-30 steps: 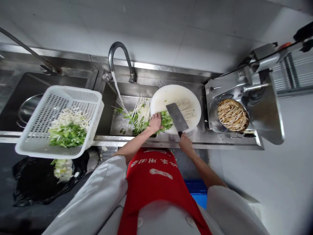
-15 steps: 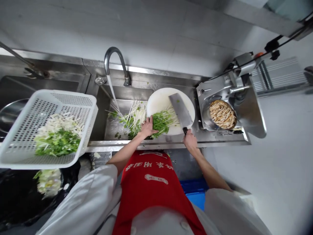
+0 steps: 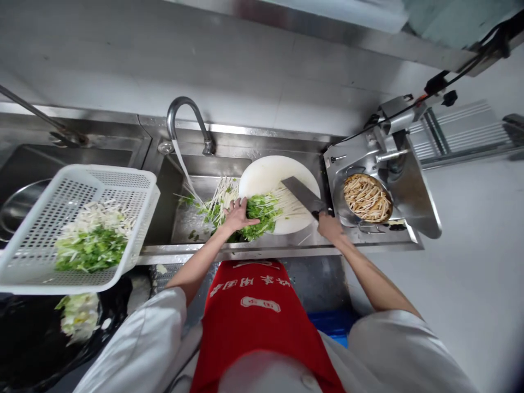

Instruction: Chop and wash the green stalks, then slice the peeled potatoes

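Observation:
On a round white cutting board [image 3: 262, 172] lies a bunch of leafy greens [image 3: 262, 215] with pale stems pointing right. My left hand [image 3: 236, 214] rests on the greens at the board's left edge, its fingers spread. My right hand [image 3: 329, 226] is wrapped round the black handle of a cleaver [image 3: 302, 194], whose blade slants over the stems and the right part of the board. More long-stemmed greens [image 3: 219, 202] lie in the sink, left of the board.
A curved faucet [image 3: 190, 101] runs water into the sink [image 3: 164, 202]. At left, a white basket [image 3: 143, 218] holds cut greens. A metal pot of pale brown strips [image 3: 368, 197] stands by a slicing machine [image 3: 421, 191] at right.
The cleaver has turned so its blade slants more flatly, and my right hand has moved right. My left hand's fingers are spread wider. The whole view has shifted slightly.

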`<state>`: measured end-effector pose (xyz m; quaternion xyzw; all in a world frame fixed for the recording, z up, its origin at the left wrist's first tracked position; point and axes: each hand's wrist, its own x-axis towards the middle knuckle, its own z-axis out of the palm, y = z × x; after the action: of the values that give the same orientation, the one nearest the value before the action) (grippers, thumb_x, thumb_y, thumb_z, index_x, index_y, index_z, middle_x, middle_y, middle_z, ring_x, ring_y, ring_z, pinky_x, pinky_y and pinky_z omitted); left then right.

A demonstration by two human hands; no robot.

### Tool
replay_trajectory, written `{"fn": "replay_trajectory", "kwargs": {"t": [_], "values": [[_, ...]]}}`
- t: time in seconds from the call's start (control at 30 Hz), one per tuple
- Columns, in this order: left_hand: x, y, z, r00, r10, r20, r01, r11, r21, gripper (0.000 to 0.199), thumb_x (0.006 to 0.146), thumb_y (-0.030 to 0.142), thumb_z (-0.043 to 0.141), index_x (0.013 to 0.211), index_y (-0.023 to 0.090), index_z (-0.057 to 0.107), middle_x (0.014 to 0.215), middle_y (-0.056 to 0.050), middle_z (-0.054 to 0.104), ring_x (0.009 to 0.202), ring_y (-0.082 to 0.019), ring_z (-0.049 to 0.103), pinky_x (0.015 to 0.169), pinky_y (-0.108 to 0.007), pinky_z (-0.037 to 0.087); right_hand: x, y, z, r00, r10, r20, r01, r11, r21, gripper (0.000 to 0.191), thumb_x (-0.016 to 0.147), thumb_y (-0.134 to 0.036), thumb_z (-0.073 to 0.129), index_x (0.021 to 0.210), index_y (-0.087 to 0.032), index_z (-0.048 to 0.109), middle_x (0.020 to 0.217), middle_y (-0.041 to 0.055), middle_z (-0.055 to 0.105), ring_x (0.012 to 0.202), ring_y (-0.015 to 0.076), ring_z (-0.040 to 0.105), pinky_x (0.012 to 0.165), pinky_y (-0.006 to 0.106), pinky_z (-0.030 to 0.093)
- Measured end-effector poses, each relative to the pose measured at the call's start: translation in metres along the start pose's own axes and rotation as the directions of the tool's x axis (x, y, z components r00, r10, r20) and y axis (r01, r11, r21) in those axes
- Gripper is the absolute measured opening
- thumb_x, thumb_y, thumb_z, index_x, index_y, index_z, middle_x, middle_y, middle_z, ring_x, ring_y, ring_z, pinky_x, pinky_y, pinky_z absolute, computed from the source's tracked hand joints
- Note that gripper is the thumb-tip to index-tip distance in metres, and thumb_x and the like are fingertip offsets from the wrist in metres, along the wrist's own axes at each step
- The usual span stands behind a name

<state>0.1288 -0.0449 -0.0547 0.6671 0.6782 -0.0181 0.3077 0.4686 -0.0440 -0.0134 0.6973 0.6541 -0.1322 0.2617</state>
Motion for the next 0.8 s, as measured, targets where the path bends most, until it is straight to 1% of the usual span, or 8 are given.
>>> {"fn": "replay_trajectory", "kwargs": {"t": [0.07,0.13,0.27,0.4,0.5,0.6,0.73,0.8], "values": [[0.0,0.002,-0.003,1.0,-0.016,-0.016,0.016,1.0,-0.003,0.115,0.084,0.08,0.066,0.171,0.019,0.022,0.176,-0.026,0.023,0.162,-0.049,0.019,0.122,-0.07,0.031,0.0,0.009,0.003,0.999,0.024,-0.046,-0.023,1.0,0.021,0.042,0.102,-0.01,0.045,0.142,-0.001,0.051,0.121,0.0297,0.073,0.121,0.0345,0.073,0.099,0.039,0.054],[0.0,0.003,-0.004,0.999,-0.024,-0.044,0.023,1.0,-0.01,0.11,0.085,0.08,0.064,0.17,0.02,0.026,0.176,-0.024,0.024,0.164,-0.047,0.017,0.122,-0.07,0.032,-0.002,0.013,0.013,0.995,0.076,-0.057,-0.072,0.995,0.065,0.045,0.103,-0.011,0.042,0.146,0.002,0.046,0.12,0.0301,0.073,0.12,0.0333,0.074,0.098,0.037,0.054],[0.005,0.01,-0.006,0.995,-0.005,-0.097,0.003,1.0,-0.019,0.104,0.087,0.077,0.065,0.168,0.021,0.032,0.176,-0.022,0.027,0.164,-0.046,0.016,0.123,-0.07,0.031,-0.004,0.018,0.038,0.996,0.088,0.017,-0.089,0.989,0.114,0.049,0.101,-0.005,0.041,0.149,0.005,0.045,0.117,0.0294,0.074,0.117,0.029,0.075,0.096,0.032,0.054],[0.016,0.023,-0.01,0.984,0.015,-0.175,-0.02,1.0,-0.024,0.095,0.093,0.073,0.062,0.167,0.019,0.035,0.172,-0.023,0.033,0.163,-0.043,0.022,0.123,-0.069,0.033,0.002,0.026,0.048,0.993,0.108,-0.05,-0.101,0.986,0.131,0.05,0.103,-0.012,0.043,0.151,0.0,0.043,0.122,0.0308,0.073,0.119,0.0331,0.074,0.099,0.039,0.055],[0.026,0.034,-0.012,0.966,0.021,-0.256,-0.033,0.998,-0.044,0.084,0.101,0.066,0.051,0.165,0.015,0.037,0.167,-0.025,0.041,0.159,-0.039,0.033,0.123,-0.066,0.035,0.005,0.023,0.055,0.992,0.126,-0.018,-0.122,0.98,0.159,0.053,0.105,-0.012,0.04,0.155,0.006,0.037,0.119,0.0312,0.073,0.116,0.0306,0.076,0.098,0.035,0.055],[0.035,0.042,-0.011,0.958,0.04,-0.285,-0.053,0.998,-0.041,0.077,0.105,0.061,0.044,0.164,0.011,0.039,0.165,-0.026,0.044,0.156,-0.039,0.039,0.123,-0.065,0.035,0.006,0.021,0.059,0.996,0.08,0.037,-0.085,0.981,0.173,0.056,0.104,-0.01,0.044,0.157,0.006,0.037,0.121,0.0303,0.073,0.119,0.0303,0.074,0.099,0.034,0.055],[0.046,0.049,-0.007,0.951,0.04,-0.306,-0.056,0.998,-0.041,0.072,0.107,0.054,0.039,0.163,0.009,0.04,0.164,-0.027,0.046,0.156,-0.038,0.04,0.124,-0.063,0.034,0.004,0.019,0.065,0.997,0.066,-0.033,-0.06,0.984,0.166,0.059,0.103,-0.011,0.042,0.16,0.004,0.034,0.126,0.0325,0.071,0.121,0.034,0.073,0.101,0.039,0.055],[0.051,0.051,-0.005,0.945,0.039,-0.324,-0.063,0.996,-0.063,0.07,0.108,0.051,0.037,0.163,0.008,0.039,0.162,-0.027,0.047,0.154,-0.039,0.042,0.123,-0.063,0.036,0.001,0.01,0.072,0.997,0.071,-0.004,-0.069,0.984,0.163,0.054,0.105,-0.012,0.039,0.157,0.004,0.038,0.125,0.0332,0.071,0.118,0.0334,0.075,0.098,0.039,0.057]]}}
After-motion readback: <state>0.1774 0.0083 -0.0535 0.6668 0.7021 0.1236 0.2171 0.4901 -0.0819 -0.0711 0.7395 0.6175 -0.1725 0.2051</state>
